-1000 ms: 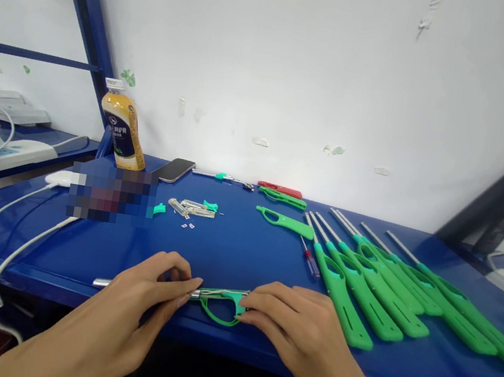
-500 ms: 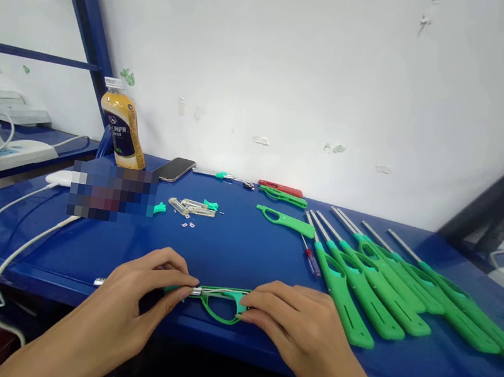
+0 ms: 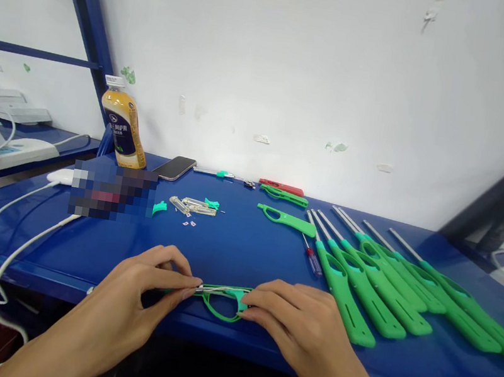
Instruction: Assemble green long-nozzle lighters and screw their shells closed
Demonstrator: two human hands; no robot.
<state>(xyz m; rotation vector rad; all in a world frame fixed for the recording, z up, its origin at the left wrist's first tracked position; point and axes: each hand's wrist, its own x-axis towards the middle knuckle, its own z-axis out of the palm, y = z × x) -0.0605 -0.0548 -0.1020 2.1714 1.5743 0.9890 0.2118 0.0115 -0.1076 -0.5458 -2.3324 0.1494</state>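
At the front edge of the blue table point(image 3: 242, 251), a green lighter shell point(image 3: 218, 316) with a teal trigger point(image 3: 237, 296) and a thin wire lies between my hands. My left hand point(image 3: 154, 288) pinches the metal tube where it meets the shell; most of the tube is hidden behind the hand. The fingers of my right hand point(image 3: 292, 322) are closed on the shell's handle end, beside the trigger. Beyond the hands are clear fuel tanks point(image 3: 201, 209), teal triggers point(image 3: 211, 204) and tiny white pieces point(image 3: 189, 223).
Several green lighters point(image 3: 345, 292) fan out at the right, with a screwdriver point(image 3: 312, 258) beside them. Green and red shells point(image 3: 281, 187) lie near the wall. At the left are a bottle point(image 3: 124, 127), a phone point(image 3: 175, 168) and white cables point(image 3: 28, 242).
My left fingers have shifted slightly right along the tube, towards the shell, and less of the tube shows on both sides of them. My right hand has barely moved.
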